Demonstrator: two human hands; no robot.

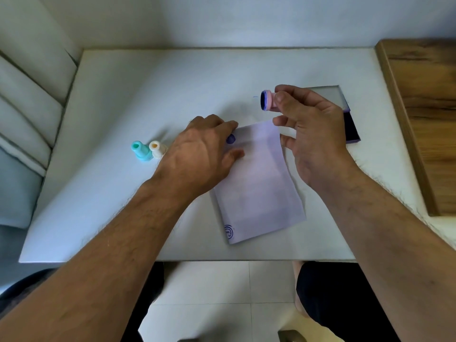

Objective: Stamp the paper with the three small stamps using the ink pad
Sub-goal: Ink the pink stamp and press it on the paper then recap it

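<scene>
White table point(153, 90). Left hand point(197, 156) flat, pressing flimsy paper point(259, 183) at its far-left corner; right hand point(313, 134) pinches light, rigid pink stamp point(267, 100) by its barrel.

Colours on the white table point(123, 119)

The pink stamp point(269, 100) has a dark blue inked face. The teal stamp point(141, 150) and the cream stamp point(156, 149) with an orange top stand side by side. The pale lilac paper point(259, 183) shows a blue blot and a blue ring pattern. The ink pad point(351, 129) is dark purple. The board point(424, 107) is brown wood.
</scene>
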